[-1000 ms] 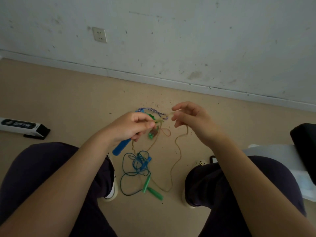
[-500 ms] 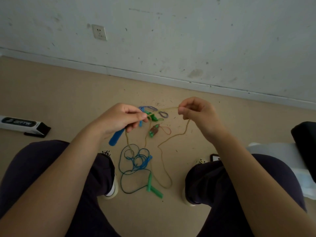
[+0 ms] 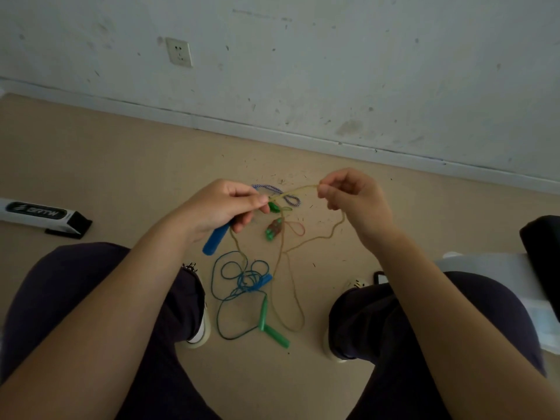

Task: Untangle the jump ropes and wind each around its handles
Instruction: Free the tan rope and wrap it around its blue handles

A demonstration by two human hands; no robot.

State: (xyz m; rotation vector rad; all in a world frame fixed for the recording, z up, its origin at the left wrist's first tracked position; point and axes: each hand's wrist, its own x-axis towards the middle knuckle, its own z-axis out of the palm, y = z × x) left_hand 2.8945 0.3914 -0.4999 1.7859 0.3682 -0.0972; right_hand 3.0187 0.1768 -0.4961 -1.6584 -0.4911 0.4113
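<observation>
My left hand (image 3: 221,207) covers the upper end of the blue handle (image 3: 215,239), and my fingers hide where the tan rope (image 3: 295,190) enters them. At centre frame the blue rope (image 3: 242,278) knots too finely to trace. The white box (image 3: 36,215) is cut off at the left edge, the black object (image 3: 542,253) at the right.

The room is dim and evenly lit, with a flat, soft light and no glare; the scuffed white wall (image 3: 333,71) beyond the hands is the brightest surface, while the dark trouser legs (image 3: 75,298) below them sink into near-black without detail. Shadows are faint and soft-edged on the tan floor (image 3: 121,165) around the hands. The wide lens bows the baseboard line above the hands and stretches the forearms toward the bottom corners, and the whole view is slightly soft.
</observation>
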